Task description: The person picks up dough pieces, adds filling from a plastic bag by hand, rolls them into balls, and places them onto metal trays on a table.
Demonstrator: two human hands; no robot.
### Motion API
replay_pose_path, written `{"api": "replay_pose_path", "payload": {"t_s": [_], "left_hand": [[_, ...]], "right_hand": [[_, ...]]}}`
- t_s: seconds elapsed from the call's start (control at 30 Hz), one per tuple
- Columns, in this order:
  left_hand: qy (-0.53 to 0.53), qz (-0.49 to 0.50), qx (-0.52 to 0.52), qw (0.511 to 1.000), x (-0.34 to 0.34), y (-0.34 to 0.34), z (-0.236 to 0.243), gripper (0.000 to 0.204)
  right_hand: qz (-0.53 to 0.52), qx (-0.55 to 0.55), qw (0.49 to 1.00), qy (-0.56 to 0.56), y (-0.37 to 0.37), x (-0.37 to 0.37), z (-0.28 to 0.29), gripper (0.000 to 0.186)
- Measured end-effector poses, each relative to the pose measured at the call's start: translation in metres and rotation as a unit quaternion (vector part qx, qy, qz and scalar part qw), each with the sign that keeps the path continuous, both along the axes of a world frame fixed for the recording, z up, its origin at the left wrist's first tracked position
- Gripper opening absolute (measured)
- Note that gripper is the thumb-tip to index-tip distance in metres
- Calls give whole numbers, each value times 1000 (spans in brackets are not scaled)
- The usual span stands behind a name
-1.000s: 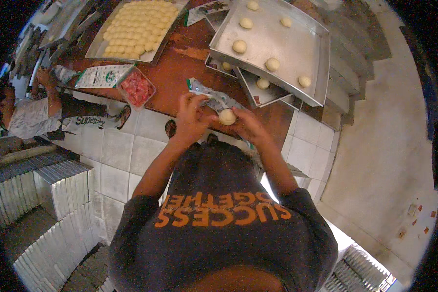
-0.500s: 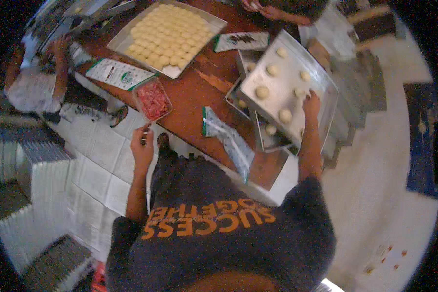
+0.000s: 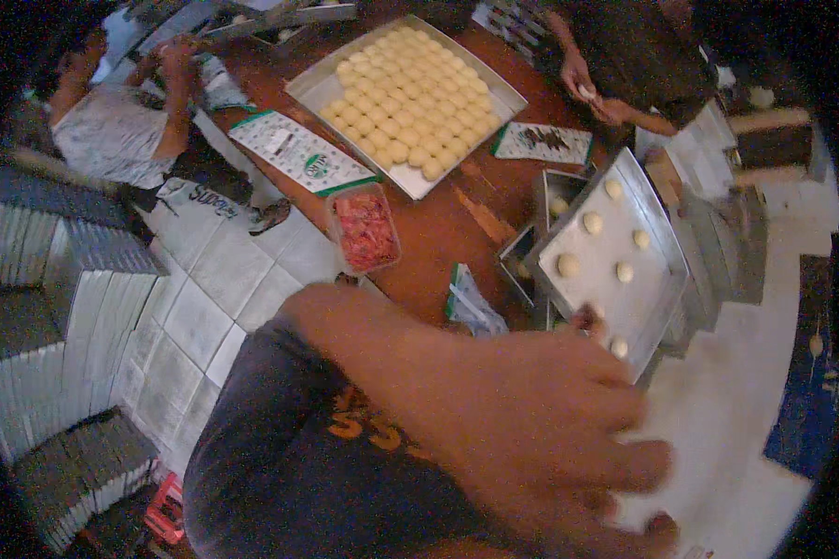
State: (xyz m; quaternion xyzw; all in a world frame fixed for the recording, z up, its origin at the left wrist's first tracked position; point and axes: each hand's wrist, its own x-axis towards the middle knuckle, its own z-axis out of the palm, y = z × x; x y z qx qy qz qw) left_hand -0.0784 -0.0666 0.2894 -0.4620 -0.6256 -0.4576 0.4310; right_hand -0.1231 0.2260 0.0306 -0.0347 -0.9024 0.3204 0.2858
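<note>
My left forearm crosses close in front of the camera, and my left hand (image 3: 541,419) looms large, slightly blurred, with its fingers spread and curled. No object shows in it. A dark-tipped finger rises at its upper edge; whose hand it belongs to I cannot make out. Behind the hand lies a tilted metal tray (image 3: 592,265) with several pale dough balls (image 3: 569,265) spaced apart. My right hand does not show; my left arm covers that area. Beyond my elbow, a clear plastic tub (image 3: 396,238) of red filling pieces (image 3: 364,224) rests at the table's edge.
A big tray (image 3: 410,182) packed with pale yellow balls stands on the brown table (image 3: 438,224). Printed packets (image 3: 303,154) lie around it. More trays sit under the tilted one. Co-workers' hands (image 3: 592,98) work at far right and far left (image 3: 172,61). Stacked white boards (image 3: 28,279) stand at left.
My left hand has come up from beside the tub, across my body toward the camera. My right hand, over the tilted tray before, is now hidden. The view has shifted left and up.
</note>
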Motion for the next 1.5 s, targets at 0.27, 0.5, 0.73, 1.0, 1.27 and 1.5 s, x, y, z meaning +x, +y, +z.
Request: {"api": "replay_pose_path", "payload": {"t_s": [0.27, 0.5, 0.73, 1.0, 1.27, 1.5], "left_hand": [[-510, 167, 39, 843, 27, 7, 57, 22], [-330, -73, -120, 934, -19, 2, -69, 20], [-544, 247, -120, 793, -113, -85, -294, 21], [-469, 210, -359, 780, -239, -114, -407, 19], [-434, 265, -291, 810, -224, -111, -403, 22], [-601, 103, 48, 791, -193, -110, -338, 33]], "right_hand": [[108, 29, 992, -58, -86, 66, 36, 18], [122, -149, 963, -186, -64, 29, 23, 16], [248, -81, 935, -239, -88, 35, 6, 17], [161, 7, 931, -326, -116, 56, 33, 23], [136, -40, 951, -273, -77, 74, -14, 27], [230, -34, 937, -261, -97, 47, -19, 18]]}}
